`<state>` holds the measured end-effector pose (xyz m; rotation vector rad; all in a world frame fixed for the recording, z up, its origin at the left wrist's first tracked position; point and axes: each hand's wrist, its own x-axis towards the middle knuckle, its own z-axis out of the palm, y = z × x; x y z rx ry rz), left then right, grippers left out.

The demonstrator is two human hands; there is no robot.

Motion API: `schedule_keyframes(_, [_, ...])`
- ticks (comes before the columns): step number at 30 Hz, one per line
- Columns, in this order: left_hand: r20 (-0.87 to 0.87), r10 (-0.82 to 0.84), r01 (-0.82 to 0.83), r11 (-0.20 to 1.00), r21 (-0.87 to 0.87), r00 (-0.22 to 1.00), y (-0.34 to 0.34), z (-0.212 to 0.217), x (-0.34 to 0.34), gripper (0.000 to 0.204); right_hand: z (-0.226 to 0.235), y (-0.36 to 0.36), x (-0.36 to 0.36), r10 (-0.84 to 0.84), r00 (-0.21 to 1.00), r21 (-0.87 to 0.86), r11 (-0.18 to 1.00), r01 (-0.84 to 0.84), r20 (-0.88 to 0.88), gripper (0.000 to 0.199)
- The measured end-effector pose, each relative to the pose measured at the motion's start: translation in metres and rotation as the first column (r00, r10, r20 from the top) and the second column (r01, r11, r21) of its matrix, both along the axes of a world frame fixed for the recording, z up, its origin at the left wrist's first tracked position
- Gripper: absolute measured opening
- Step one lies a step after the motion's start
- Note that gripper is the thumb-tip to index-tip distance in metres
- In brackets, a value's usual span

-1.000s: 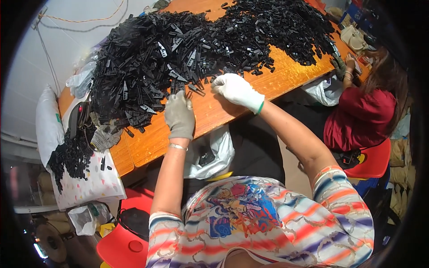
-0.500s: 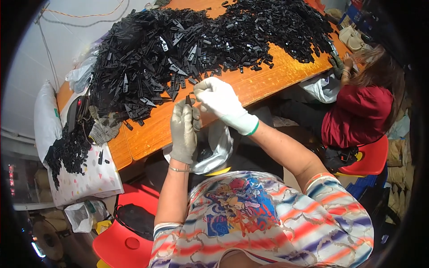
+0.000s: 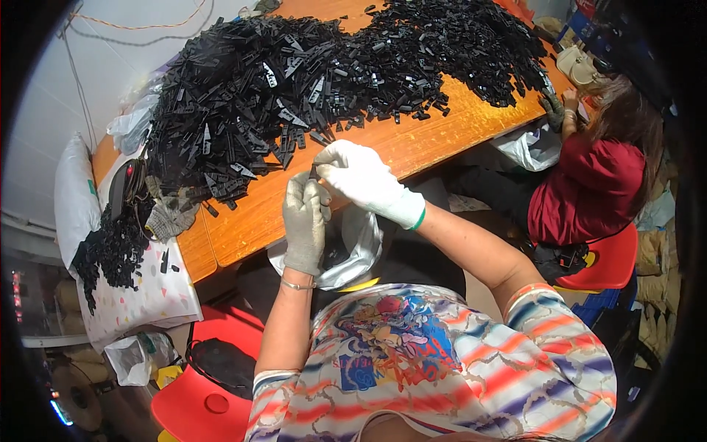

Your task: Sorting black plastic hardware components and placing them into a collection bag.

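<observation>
My left hand (image 3: 304, 228), in a soiled grey-white glove, is closed with its fingers pointing up near the table's front edge. A small dark plastic piece (image 3: 314, 173) shows at its fingertips, mostly covered. My right hand (image 3: 362, 177), in a cleaner white glove with a green cuff edge, bends its fingers over the top of that piece, and the two hands meet there. Just beyond them a large heap of black plastic pieces (image 3: 243, 103) lies on the orange-brown wooden table (image 3: 412, 147). Below my hands hangs an opened white plastic bag (image 3: 361, 254).
A person in a dark red top (image 3: 589, 188) sits at the table's right part, one gloved hand at the edge. Left of the table are a grey work glove (image 3: 173, 214), a smaller black pile (image 3: 114, 247) and a red chair (image 3: 210, 398).
My right hand has come down slightly over the left fingertips. The dark piece, which stood up visibly from my left fingers, is now mostly covered.
</observation>
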<state>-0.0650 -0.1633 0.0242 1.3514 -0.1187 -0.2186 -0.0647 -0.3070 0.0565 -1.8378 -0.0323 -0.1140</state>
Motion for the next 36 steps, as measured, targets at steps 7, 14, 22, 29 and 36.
schedule_keyframes(7, [0.159, 0.101, -0.138, 0.961, 0.24, 0.982, -0.001, -0.007, -0.003, 0.019, 0.0, 0.004, -0.001, 0.162, 0.97, -0.668, 0.744, 0.001, 0.181, 0.014])
schedule_keyframes(14, [0.127, 0.143, -0.187, 0.851, 0.49, 0.982, -0.017, -0.029, 0.003, 0.029, -0.018, 0.002, -0.004, 0.215, 0.969, -0.795, 0.606, -0.032, 0.124, 0.011])
schedule_keyframes(22, [0.088, 0.028, -0.051, 0.962, 0.268, 0.996, -0.01, -0.021, 0.032, 0.021, -0.012, 0.001, 0.022, 0.029, 0.989, -0.604, 0.795, 0.065, 0.145, 0.017])
schedule_keyframes(29, [-0.165, -0.148, 0.115, 0.974, -0.197, 0.975, 0.02, -0.035, 0.001, 0.021, -0.003, -0.034, 0.012, 0.406, 0.856, 0.351, 0.89, -0.291, -0.32, 0.034])
schedule_keyframes(36, [-0.34, -0.345, 0.124, 0.837, -0.533, 0.875, 0.014, -0.031, -0.025, 0.017, -0.019, -0.009, -0.008, 0.189, 0.977, -0.015, 0.981, -0.192, -0.096, 0.028])
